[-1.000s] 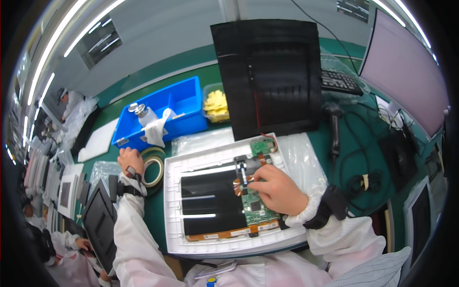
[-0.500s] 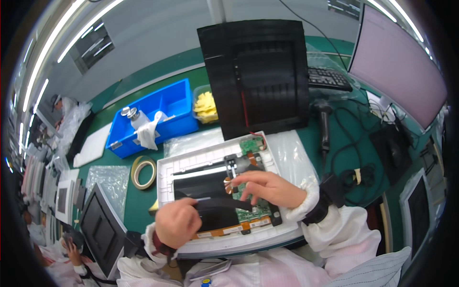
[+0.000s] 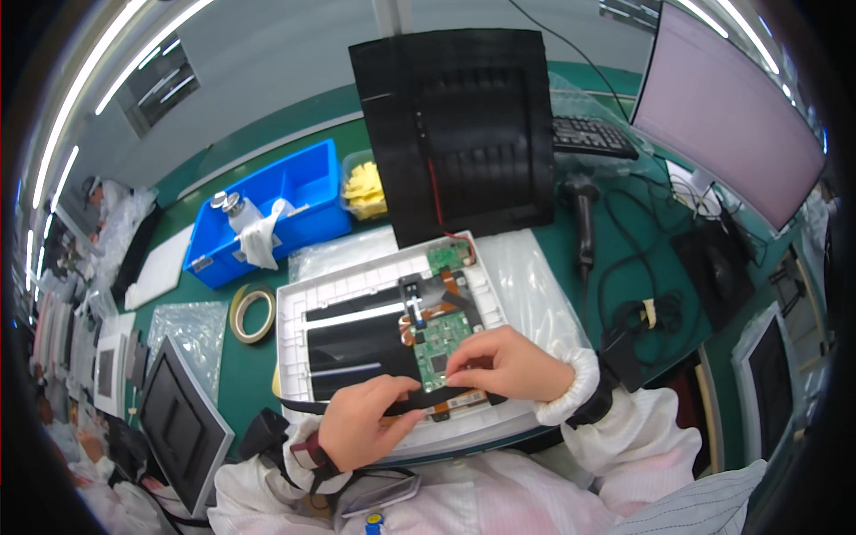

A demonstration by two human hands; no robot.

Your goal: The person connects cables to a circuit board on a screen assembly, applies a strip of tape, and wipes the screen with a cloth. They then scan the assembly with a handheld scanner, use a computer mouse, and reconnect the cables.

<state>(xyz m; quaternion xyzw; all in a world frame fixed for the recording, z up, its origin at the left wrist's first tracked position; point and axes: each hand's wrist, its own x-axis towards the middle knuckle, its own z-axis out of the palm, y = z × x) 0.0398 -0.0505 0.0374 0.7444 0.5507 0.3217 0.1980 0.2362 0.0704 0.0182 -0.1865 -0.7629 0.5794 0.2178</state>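
Observation:
A white frame (image 3: pixel 294 312) lies in front of me holding a glossy black panel (image 3: pixel 357 343) and a green circuit board (image 3: pixel 440 348) with orange flex cables. A strip of black tape (image 3: pixel 419 403) stretches across the frame's near edge. My left hand (image 3: pixel 361 428) pinches the strip's left part. My right hand (image 3: pixel 506 364) holds its right end down by the circuit board's lower edge. A small second green board (image 3: pixel 448 256) sits at the frame's far right corner.
A black back cover (image 3: pixel 455 125) leans upright behind the frame. A roll of tape (image 3: pixel 252 313), a blue bin (image 3: pixel 294 192) with a bottle and cloth, and yellow pieces (image 3: pixel 364 187) lie at left. A monitor (image 3: pixel 722 107), keyboard (image 3: pixel 593 136), scanner (image 3: pixel 581 223) and cables are at right.
My left hand came away from the tape roll to the frame's near edge with a black strip. My right hand left the circuit board's middle and took the strip's right end.

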